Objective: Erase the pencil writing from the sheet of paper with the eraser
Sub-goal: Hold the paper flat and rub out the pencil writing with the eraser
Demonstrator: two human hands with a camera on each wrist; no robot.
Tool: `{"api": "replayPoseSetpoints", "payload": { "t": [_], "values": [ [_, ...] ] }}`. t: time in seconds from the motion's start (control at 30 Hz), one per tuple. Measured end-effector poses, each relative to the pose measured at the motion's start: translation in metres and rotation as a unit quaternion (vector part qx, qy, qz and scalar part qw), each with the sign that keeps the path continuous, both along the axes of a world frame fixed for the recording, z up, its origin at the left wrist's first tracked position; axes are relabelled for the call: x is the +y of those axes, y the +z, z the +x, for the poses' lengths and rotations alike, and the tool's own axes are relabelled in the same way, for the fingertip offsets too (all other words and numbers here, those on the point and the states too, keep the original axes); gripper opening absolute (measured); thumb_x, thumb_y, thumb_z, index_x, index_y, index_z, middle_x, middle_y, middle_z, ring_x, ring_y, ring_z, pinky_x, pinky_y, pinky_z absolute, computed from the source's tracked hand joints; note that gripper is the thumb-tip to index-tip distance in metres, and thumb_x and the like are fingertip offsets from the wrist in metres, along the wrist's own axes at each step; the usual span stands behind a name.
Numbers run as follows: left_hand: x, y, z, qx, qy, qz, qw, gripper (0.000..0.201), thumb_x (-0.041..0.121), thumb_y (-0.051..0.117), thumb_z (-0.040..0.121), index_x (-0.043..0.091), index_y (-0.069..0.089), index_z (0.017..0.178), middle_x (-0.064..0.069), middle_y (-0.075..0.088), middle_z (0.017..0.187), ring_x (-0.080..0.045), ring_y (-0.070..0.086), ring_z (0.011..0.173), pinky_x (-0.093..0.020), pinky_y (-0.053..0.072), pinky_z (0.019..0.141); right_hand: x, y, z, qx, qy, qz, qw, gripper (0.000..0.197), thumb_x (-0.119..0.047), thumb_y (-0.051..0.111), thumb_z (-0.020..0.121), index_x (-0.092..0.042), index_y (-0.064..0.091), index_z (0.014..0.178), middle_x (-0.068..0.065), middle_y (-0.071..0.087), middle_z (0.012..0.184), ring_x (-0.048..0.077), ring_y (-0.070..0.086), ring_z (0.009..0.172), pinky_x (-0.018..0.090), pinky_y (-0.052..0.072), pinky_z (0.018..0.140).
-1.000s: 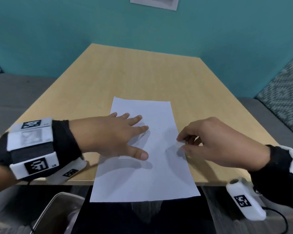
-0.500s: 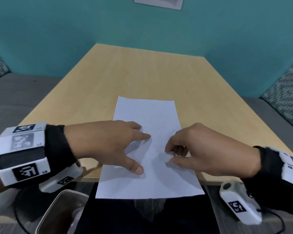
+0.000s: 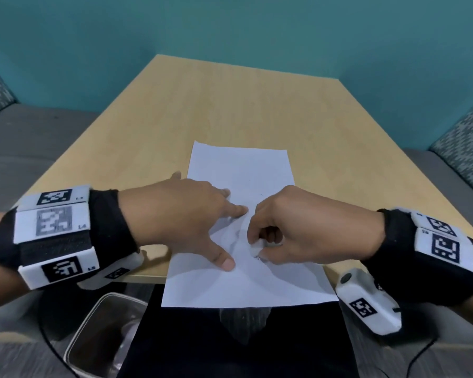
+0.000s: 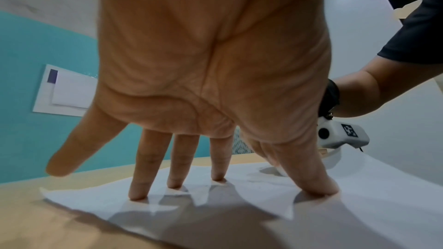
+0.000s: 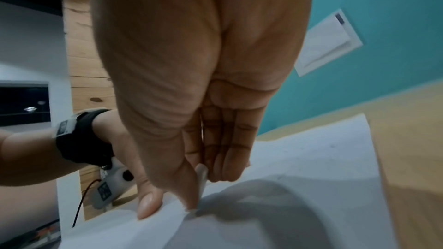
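Observation:
A white sheet of paper (image 3: 238, 170) lies on the wooden table (image 3: 230, 105), its near end hanging over the front edge. My left hand (image 3: 191, 216) lies spread on the sheet's left half, straight fingers (image 4: 139, 190) and thumb pressing it down. My right hand (image 3: 260, 241) pinches a small white eraser (image 3: 256, 248) between thumb and fingers, its tip on the paper just right of the left thumb. In the right wrist view the eraser (image 5: 201, 175) shows as a thin white edge between thumb and curled fingers. Faint grey pencil marks (image 3: 236, 236) lie between the hands.
A clear plastic bin (image 3: 101, 331) stands below the table's front left corner. Grey benches with patterned cushions (image 3: 464, 148) flank the table. A teal wall is behind. The far half of the table shows bare wood.
My right hand has slid left and nearer with the eraser, toward the left thumb. The left hand keeps pressing the sheet, which has shifted slightly with the head's movement.

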State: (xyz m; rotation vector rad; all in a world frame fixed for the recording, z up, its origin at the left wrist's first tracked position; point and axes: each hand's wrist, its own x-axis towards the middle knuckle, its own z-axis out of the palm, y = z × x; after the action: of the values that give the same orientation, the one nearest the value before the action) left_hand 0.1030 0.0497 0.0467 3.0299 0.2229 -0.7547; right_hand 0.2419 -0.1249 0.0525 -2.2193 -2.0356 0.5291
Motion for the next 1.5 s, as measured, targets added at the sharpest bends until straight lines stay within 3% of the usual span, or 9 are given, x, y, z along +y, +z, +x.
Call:
{"api": "replayPoseSetpoints", "payload": {
  "t": [0.1, 0.3, 0.43, 0.67, 0.87, 1.0, 1.13, 1.23, 1.5],
  "values": [
    [0.0, 0.0, 0.0, 0.009, 0.012, -0.001, 1.0, 0.11, 0.099, 0.054, 0.07, 0.06, 0.008, 0.162, 0.011, 0.01, 0.177, -0.021, 0.039, 0.149, -0.069, 0.025, 0.119, 0.006, -0.002, 0.006, 0.004, -0.002, 0.006, 1.0, 0.018, -0.038, 0.078, 0.086, -0.032, 0.078, 0.104, -0.012, 0.071, 0.084, 0.004, 0.066, 0.078, 0.026, 0.057, 0.073],
    [0.0, -0.002, 0.0, 0.015, 0.015, -0.002, 1.0, 0.109, 0.099, 0.052, 0.07, 0.062, 0.006, 0.161, 0.011, 0.007, 0.177, -0.022, 0.037, 0.151, -0.07, 0.026, 0.118, 0.007, -0.004, 0.004, 0.023, 0.004, 0.005, 1.0, 0.018, -0.035, 0.078, 0.086, -0.031, 0.079, 0.103, -0.012, 0.072, 0.083, 0.004, 0.067, 0.078, 0.024, 0.056, 0.071],
    [0.0, -0.002, 0.0, 0.02, 0.019, 0.003, 1.0, 0.111, 0.098, 0.051, 0.071, 0.058, 0.003, 0.163, 0.012, 0.007, 0.177, -0.021, 0.035, 0.152, -0.067, 0.021, 0.122, 0.016, -0.003, 0.015, 0.002, -0.023, 0.02, 1.0, 0.022, -0.038, 0.079, 0.086, -0.028, 0.08, 0.105, -0.011, 0.074, 0.08, 0.002, 0.068, 0.075, 0.023, 0.056, 0.071],
    [0.0, -0.004, 0.002, 0.015, 0.018, 0.011, 1.0, 0.116, 0.099, 0.052, 0.07, 0.054, 0.003, 0.165, 0.01, 0.005, 0.177, -0.023, 0.042, 0.148, -0.06, 0.028, 0.12, 0.014, -0.002, 0.004, 0.019, 0.021, -0.007, 1.0, 0.019, -0.037, 0.078, 0.087, -0.03, 0.079, 0.104, -0.01, 0.074, 0.081, 0.004, 0.068, 0.075, 0.018, 0.053, 0.069],
    [0.002, -0.006, 0.002, 0.017, 0.021, 0.005, 1.0, 0.116, 0.1, 0.052, 0.068, 0.057, 0.0, 0.163, 0.013, 0.003, 0.177, -0.024, 0.04, 0.15, -0.065, 0.03, 0.119, 0.013, -0.005, 0.004, -0.026, 0.012, 0.027, 0.999, 0.017, -0.034, 0.075, 0.086, -0.029, 0.077, 0.102, -0.009, 0.071, 0.079, 0.006, 0.065, 0.073, 0.029, 0.056, 0.07],
    [0.001, -0.004, 0.001, 0.002, 0.016, -0.004, 1.0, 0.116, 0.097, 0.055, 0.071, 0.055, 0.0, 0.164, 0.012, 0.023, 0.172, -0.021, 0.047, 0.142, -0.059, 0.034, 0.117, 0.002, 0.001, -0.002, -0.01, 0.034, -0.015, 0.999, 0.016, -0.035, 0.074, 0.088, -0.03, 0.077, 0.102, -0.009, 0.071, 0.082, 0.007, 0.065, 0.075, 0.03, 0.056, 0.071],
    [0.0, -0.005, 0.002, 0.002, 0.012, -0.002, 1.0, 0.114, 0.097, 0.056, 0.071, 0.057, 0.003, 0.163, 0.011, 0.014, 0.176, -0.022, 0.045, 0.144, -0.057, 0.032, 0.119, 0.001, -0.001, -0.003, -0.087, 0.029, 0.028, 0.995, 0.008, -0.031, 0.067, 0.09, -0.029, 0.074, 0.093, -0.009, 0.067, 0.075, 0.011, 0.059, 0.07, 0.034, 0.054, 0.07],
    [0.0, -0.004, 0.003, 0.004, 0.01, 0.003, 1.0, 0.115, 0.096, 0.056, 0.071, 0.053, 0.005, 0.165, 0.012, 0.02, 0.174, -0.022, 0.044, 0.144, -0.057, 0.032, 0.119, -0.006, 0.001, -0.016, -0.069, 0.056, -0.005, 0.996, 0.007, -0.032, 0.064, 0.092, -0.032, 0.071, 0.091, -0.009, 0.066, 0.075, 0.011, 0.058, 0.07, 0.03, 0.051, 0.068],
    [-0.001, -0.003, 0.003, 0.001, 0.018, 0.004, 1.0, 0.117, 0.098, 0.056, 0.069, 0.051, 0.009, 0.165, 0.012, 0.026, 0.172, -0.019, 0.06, 0.121, -0.049, 0.044, 0.111, 0.017, -0.002, -0.005, -0.091, 0.019, 0.04, 0.995, 0.005, -0.029, 0.067, 0.088, -0.027, 0.071, 0.089, -0.008, 0.066, 0.073, 0.007, 0.056, 0.066, 0.032, 0.052, 0.065]
  ]
}}
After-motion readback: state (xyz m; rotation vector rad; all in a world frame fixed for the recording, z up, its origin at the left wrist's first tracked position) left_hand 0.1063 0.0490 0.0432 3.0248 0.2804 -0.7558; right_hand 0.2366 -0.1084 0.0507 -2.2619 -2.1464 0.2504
